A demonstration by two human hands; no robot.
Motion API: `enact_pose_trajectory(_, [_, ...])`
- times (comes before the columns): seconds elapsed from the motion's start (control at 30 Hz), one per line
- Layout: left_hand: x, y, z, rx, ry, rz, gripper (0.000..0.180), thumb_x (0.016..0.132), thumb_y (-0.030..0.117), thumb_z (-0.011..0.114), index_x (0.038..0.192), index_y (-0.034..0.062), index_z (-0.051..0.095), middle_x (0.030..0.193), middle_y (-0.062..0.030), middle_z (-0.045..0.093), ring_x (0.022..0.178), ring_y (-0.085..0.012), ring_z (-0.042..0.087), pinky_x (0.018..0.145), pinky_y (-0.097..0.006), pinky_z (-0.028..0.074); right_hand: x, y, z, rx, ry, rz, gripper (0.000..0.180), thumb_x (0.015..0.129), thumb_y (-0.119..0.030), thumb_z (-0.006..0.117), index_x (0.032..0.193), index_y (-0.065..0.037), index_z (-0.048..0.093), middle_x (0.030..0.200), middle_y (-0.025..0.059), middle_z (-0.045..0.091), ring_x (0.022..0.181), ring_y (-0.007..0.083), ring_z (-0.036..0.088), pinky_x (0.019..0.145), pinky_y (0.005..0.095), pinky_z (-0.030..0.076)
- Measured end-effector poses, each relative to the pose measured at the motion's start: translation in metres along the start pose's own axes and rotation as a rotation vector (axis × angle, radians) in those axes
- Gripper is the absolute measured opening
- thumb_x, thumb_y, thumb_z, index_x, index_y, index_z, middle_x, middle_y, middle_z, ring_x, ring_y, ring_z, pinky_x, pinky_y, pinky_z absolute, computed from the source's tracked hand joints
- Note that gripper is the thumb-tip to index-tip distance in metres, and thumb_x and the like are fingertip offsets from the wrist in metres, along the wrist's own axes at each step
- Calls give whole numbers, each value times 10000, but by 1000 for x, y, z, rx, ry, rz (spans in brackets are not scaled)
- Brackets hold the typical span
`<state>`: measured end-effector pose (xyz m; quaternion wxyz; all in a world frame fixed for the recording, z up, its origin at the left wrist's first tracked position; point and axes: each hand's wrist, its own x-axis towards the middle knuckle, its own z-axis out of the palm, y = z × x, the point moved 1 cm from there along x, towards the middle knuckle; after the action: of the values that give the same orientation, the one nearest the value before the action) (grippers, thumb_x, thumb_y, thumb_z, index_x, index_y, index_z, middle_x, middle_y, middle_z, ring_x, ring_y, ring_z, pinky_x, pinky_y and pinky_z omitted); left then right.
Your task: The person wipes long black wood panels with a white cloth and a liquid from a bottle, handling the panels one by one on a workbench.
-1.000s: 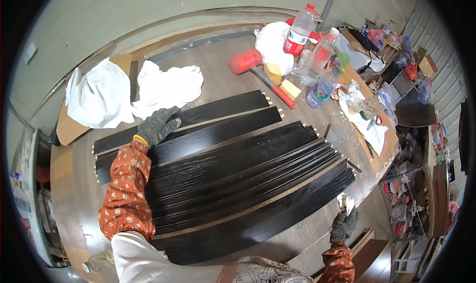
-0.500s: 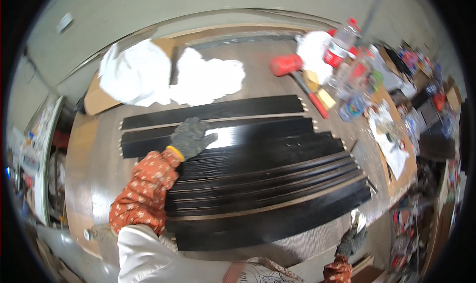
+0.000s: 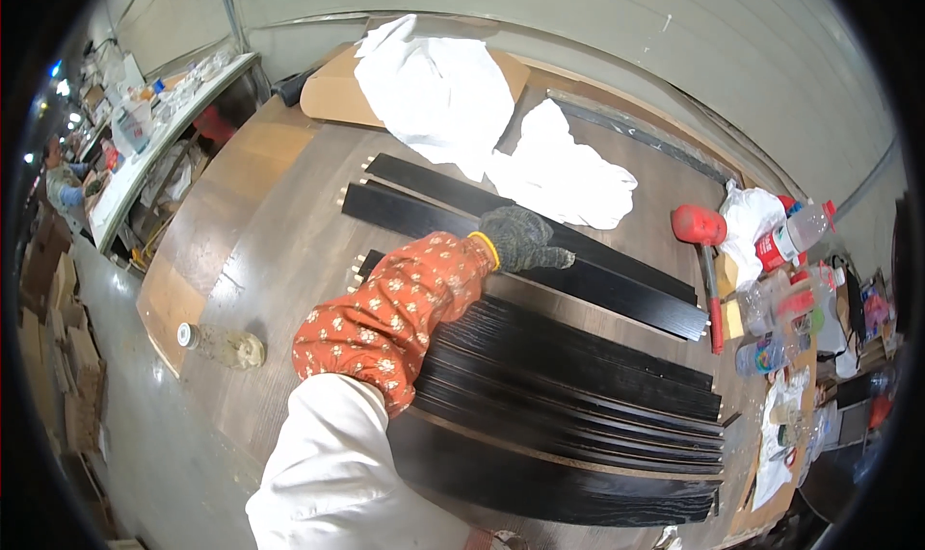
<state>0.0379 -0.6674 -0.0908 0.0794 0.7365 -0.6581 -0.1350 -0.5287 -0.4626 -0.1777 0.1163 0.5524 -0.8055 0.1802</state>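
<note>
My left hand (image 3: pixel 523 240), in a dark grey knit glove with a yellow cuff, lies across a black wooden slat (image 3: pixel 617 295). Its fingers bend over the far edge and the thumb points right along the slat, so the hand looks closed on it. Wooden dowel pegs stick out of the slat's left end. Just beyond lies another black slat (image 3: pixel 424 176), roughly parallel. Several more black boards (image 3: pixel 578 357) are laid side by side nearer me, partly covered by my orange flowered sleeve. My right hand is out of view; a scrap of white material (image 3: pixel 672 536) shows at the bottom edge.
White cloths (image 3: pixel 438 92) lie at the back on the table (image 3: pixel 260 232). A red-headed mallet (image 3: pixel 700 226) and plastic bottles (image 3: pixel 802 230) stand along the right. At the left sits a capped jar (image 3: pixel 224 346). Another person (image 3: pixel 66 189) is beside a far-left bench.
The view has turned left. The slat under my left hand now lies apart from the nearer boards, with a gap between. My right hand, earlier at lower right with something white, has left view.
</note>
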Motion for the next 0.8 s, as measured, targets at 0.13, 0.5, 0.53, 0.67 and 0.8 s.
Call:
enact_pose_trajectory(0.13, [9, -3, 11, 89, 61, 55, 656, 860, 666, 404, 928, 67, 665, 985, -134, 646, 974, -329, 602, 841, -457, 466, 7, 3, 9, 21, 19, 34, 529, 919, -378, 531, 1347, -82, 433, 1228, 214, 530, 1082, 368, 544, 966, 448, 409])
enact_pose_trajectory(0.5, [55, -12, 3, 187, 187, 174, 590, 819, 515, 588, 1211, 75, 548, 1222, -165, 554, 1173, -334, 490, 1018, -435, 368, 7, 77, 42, 86, 115, 219, 531, 900, -392, 543, 1234, 20, 532, 1113, 232, 567, 1026, 371, 541, 925, 434, 413])
enact_pose_trajectory(0.53, [63, -19, 2, 104, 99, 141, 646, 810, 553, 588, 1236, 70, 537, 1254, -166, 549, 1193, -334, 488, 1029, -432, 362, 2, 83, 42, 50, 128, 219, 534, 898, -393, 544, 1224, 30, 541, 1103, 234, 571, 1021, 371, 541, 921, 433, 414])
enact_pose_trajectory(0.67, [70, -10, 13, 146, 66, 111, 701, 827, 625, 539, 1264, 76, 522, 1164, -199, 569, 1137, -361, 507, 987, -472, 394, 0, 55, 23, 212, 77, 394, 482, 862, -283, 593, 1241, 12, 542, 1142, 200, 589, 1021, 336, 581, 890, 403, 458])
enact_pose_trajectory(0.8, [51, -11, 16, 59, 105, 33, 706, 848, 651, 492, 1312, 120, 500, 1181, -202, 536, 1136, -357, 503, 987, -476, 394, -4, 42, 20, 191, 115, 240, 471, 884, -307, 521, 1227, 15, 541, 1123, 191, 587, 1040, 338, 573, 910, 413, 438])
